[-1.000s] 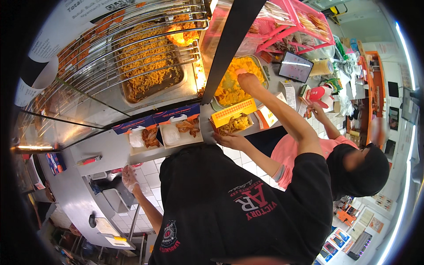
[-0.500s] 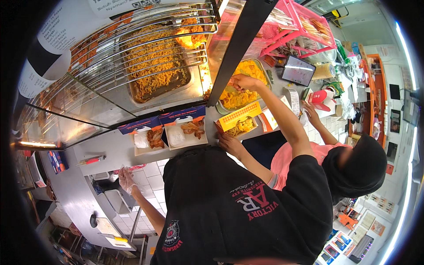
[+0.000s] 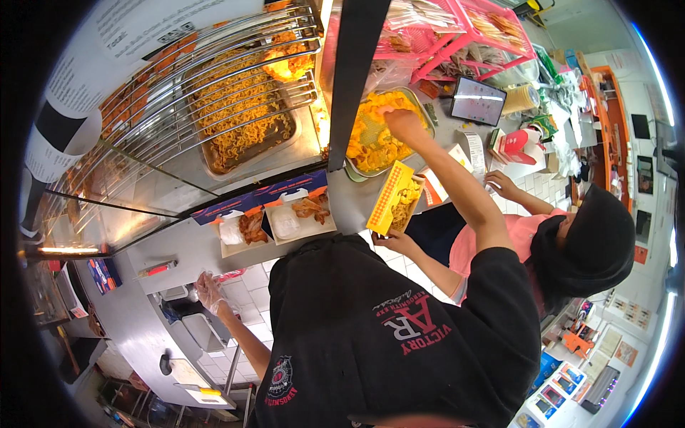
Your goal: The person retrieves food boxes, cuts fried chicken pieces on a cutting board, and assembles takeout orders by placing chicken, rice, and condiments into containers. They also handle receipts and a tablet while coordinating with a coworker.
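My left hand [image 3: 210, 293], in a clear plastic glove, hangs beside the counter's near edge, fingers loosely spread and nothing visible in them. A red-and-clear plastic piece [image 3: 232, 275] lies close to it. My right hand [image 3: 404, 127] reaches into a metal tray [image 3: 360, 172] of yellow, sauce-coated food [image 3: 374, 146]; its fingers are bent together and whatever they pinch is hidden. Just below that arm, a co-worker's hand [image 3: 401, 245] holds a yellow box [image 3: 389, 203] of noodles topped with yellow pieces, tilted. The co-worker's other hand [image 3: 504, 185] is near a receipt [image 3: 471, 153].
Two open boxes [image 3: 298, 222] with rice and brown meat stand along the counter edge. Behind them, a glass-fronted case holds a noodle tray [image 3: 242, 114] under a wire rack [image 3: 214, 93]. A black post [image 3: 354, 78] rises beside the yellow food. A tablet [image 3: 478, 100] stands farther right.
The co-worker has lifted and tilted the yellow box, moving it right; their other hand has left the red-and-white box. My right hand has shifted right and farther over the yellow food.
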The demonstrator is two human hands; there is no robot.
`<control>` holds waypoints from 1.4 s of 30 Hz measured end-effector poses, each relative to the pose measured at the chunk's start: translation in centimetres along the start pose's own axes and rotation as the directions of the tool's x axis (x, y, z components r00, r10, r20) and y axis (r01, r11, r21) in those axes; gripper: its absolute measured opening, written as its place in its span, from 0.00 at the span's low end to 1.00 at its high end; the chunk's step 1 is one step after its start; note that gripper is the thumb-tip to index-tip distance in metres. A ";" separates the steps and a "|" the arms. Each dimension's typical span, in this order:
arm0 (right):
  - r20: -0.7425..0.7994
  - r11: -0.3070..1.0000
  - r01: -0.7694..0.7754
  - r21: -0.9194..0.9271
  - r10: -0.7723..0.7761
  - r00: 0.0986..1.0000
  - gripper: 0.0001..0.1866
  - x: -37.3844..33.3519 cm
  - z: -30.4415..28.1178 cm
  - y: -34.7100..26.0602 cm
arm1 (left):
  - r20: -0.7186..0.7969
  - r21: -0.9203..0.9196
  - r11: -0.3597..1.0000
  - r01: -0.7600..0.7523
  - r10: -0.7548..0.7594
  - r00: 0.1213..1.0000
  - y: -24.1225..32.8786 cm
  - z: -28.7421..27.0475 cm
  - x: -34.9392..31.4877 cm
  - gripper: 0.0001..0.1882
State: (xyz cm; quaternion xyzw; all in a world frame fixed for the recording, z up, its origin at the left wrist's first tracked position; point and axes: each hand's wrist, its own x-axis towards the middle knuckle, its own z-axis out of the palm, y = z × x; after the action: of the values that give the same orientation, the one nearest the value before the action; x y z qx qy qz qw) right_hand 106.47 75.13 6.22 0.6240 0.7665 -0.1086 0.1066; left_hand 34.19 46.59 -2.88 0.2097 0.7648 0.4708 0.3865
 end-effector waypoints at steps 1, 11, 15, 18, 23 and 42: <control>-0.010 0.998 0.042 -0.049 -0.042 0.999 0.10 0.1 0.4 -1.2 | 0.005 0.019 1.000 -0.020 0.020 1.000 0.0 0.1 0.1 0.17; 0.452 0.382 -0.308 0.871 -0.380 0.807 0.09 2.2 1.8 0.1 | -0.045 0.129 0.990 0.055 -0.049 0.998 1.1 1.3 -0.3 0.18; 0.569 0.227 -0.522 0.822 -0.348 0.745 0.10 0.1 1.1 3.5 | -0.063 0.057 0.998 0.034 -0.031 0.998 1.2 0.8 -1.0 0.17; 0.582 0.389 -0.478 0.788 -0.217 0.784 0.12 -1.5 0.6 5.2 | -0.099 0.015 0.996 0.083 -0.081 0.992 1.3 0.6 -1.3 0.16; 0.552 0.319 -0.523 0.790 -0.001 0.834 0.15 -3.4 -0.3 6.7 | -0.080 -0.002 1.000 0.016 -0.016 0.997 2.5 1.6 -1.8 0.15; 0.164 0.633 -0.275 0.723 0.230 0.959 0.16 -5.7 2.2 2.7 | 0.490 0.156 0.883 -0.443 0.320 0.811 15.2 14.4 -6.0 0.10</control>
State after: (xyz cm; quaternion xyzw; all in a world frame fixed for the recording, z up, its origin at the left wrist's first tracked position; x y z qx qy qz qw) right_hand 110.32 69.66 5.74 0.7109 0.5582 -0.4109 -0.1195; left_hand 48.55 57.64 9.23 0.5128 0.6510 0.3718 0.4183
